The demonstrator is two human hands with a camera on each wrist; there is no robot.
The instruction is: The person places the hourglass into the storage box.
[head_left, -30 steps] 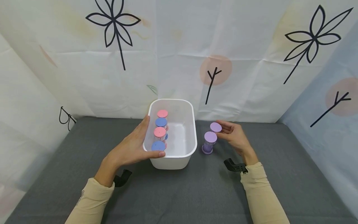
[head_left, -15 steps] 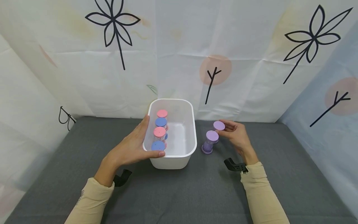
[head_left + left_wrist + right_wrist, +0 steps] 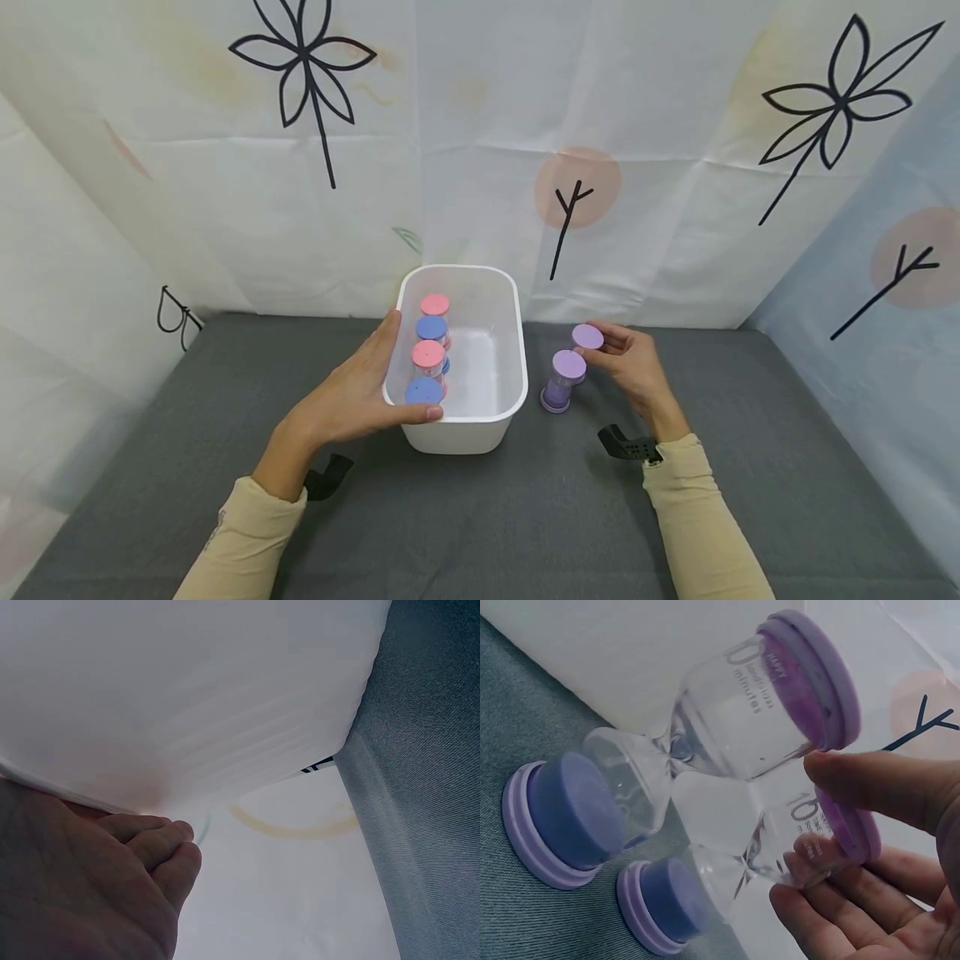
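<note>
My left hand (image 3: 351, 400) rests against the near left corner of a white plastic bin (image 3: 461, 435). Its fingers lie straight along the outer left wall and its thumb stretches along the near rim. With thumb and fingers, my right hand (image 3: 633, 362) pinches the lilac top cap of the farther hourglass (image 3: 587, 337), which stands right of the bin. A second lilac hourglass (image 3: 560, 383) stands just in front of it. In the right wrist view, purple sand (image 3: 581, 806) fills the bottom of the nearer hourglass; the top bulbs look free of sand.
Inside the bin, a row of hourglasses runs along the left wall, alternating pink caps (image 3: 429, 353) and blue caps (image 3: 424, 391). The bin's right half shows bare floor (image 3: 483, 375). Grey cloth (image 3: 480, 525) covers the table, and a printed curtain (image 3: 480, 200) hangs close behind.
The farther lilac hourglass has shifted slightly right with my right hand early on, then stayed there. The nearer one's cap also sits slightly farther right. The left hand and bin have not moved.
</note>
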